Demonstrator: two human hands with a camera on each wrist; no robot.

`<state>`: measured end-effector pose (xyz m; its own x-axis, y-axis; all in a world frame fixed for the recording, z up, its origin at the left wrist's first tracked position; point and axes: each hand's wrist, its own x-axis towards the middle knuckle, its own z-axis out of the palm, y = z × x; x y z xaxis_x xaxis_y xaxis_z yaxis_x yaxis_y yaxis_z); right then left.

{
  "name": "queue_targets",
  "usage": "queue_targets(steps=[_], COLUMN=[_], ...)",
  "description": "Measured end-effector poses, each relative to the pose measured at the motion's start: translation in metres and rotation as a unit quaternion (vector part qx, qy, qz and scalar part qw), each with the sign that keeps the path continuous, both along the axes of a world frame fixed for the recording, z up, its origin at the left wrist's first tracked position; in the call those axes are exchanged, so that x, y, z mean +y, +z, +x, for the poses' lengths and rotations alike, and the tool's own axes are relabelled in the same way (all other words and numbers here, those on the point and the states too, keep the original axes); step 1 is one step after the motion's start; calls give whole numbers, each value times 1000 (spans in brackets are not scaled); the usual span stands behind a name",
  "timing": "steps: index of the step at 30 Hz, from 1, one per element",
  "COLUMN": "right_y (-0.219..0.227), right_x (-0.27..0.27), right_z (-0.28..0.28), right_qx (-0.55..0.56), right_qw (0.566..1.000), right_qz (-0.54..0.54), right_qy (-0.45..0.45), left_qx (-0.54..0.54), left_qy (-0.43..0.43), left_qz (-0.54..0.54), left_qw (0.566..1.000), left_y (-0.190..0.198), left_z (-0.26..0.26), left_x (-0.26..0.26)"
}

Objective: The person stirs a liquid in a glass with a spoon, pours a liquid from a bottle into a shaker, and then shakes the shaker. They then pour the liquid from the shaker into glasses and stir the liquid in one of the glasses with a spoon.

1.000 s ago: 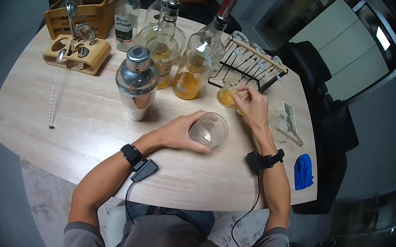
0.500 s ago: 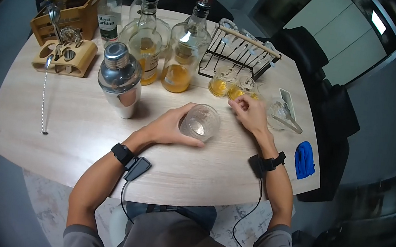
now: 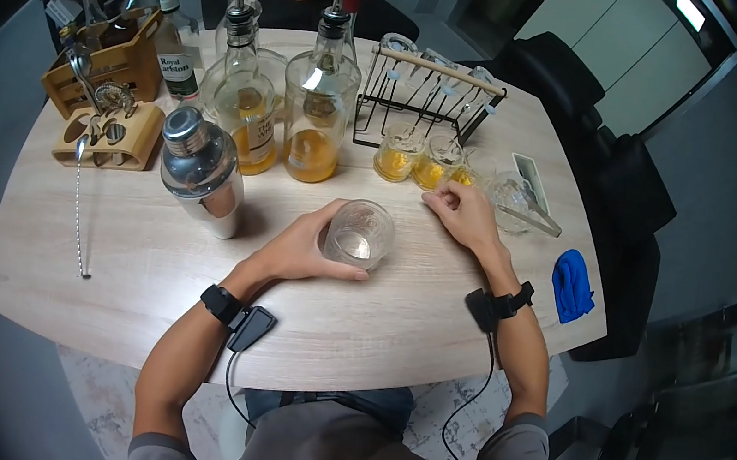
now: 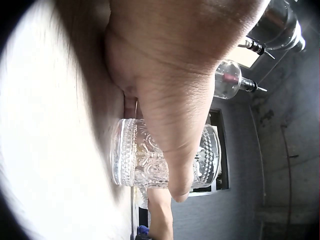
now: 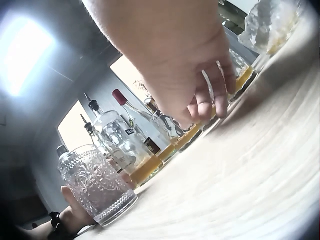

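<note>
My left hand grips a clear tumbler standing on the table, thumb on the near side. Beaded bands and an embossed pattern show on the tumbler in the left wrist view; no drink shows inside. To the right, my right hand rests low over the tabletop, fingers loosely curled and holding nothing. Just beyond it stand three small glasses with amber liquid, the rightmost partly hidden behind the hand. A steel cocktail shaker stands left of the tumbler.
Bottles with pourers rise at the back, beside a black glass rack. On the left are a wooden bar-tool stand, a twisted bar spoon and a crate. Tongs and a blue cloth lie right.
My right hand has drawn back from the small glasses toward me, uncovering more of them. The left hand keeps its grip on the tumbler. The head view has shifted.
</note>
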<state>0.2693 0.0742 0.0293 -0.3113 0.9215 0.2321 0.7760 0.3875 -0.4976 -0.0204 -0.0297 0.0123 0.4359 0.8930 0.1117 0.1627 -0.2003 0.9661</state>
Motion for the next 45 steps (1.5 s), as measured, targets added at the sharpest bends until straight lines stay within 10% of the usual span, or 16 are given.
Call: queue_targets(steps=[14,22,45], right_y=[0,-8,-14], right_x=[-5,-8,-11], right_z=[0,-38,-52], right_qx=[-6,186,251], right_qw=[999,903,898], right_qz=[1,-350,-336], right_qy=[48,164,131], left_qx=[13,-11,46], left_qy=[10,5,28], left_qz=[45,37,5], left_qw=[999,999,999], left_y=[1,-5,-3], left_z=[1,-1,1], left_x=[-1,-1,0])
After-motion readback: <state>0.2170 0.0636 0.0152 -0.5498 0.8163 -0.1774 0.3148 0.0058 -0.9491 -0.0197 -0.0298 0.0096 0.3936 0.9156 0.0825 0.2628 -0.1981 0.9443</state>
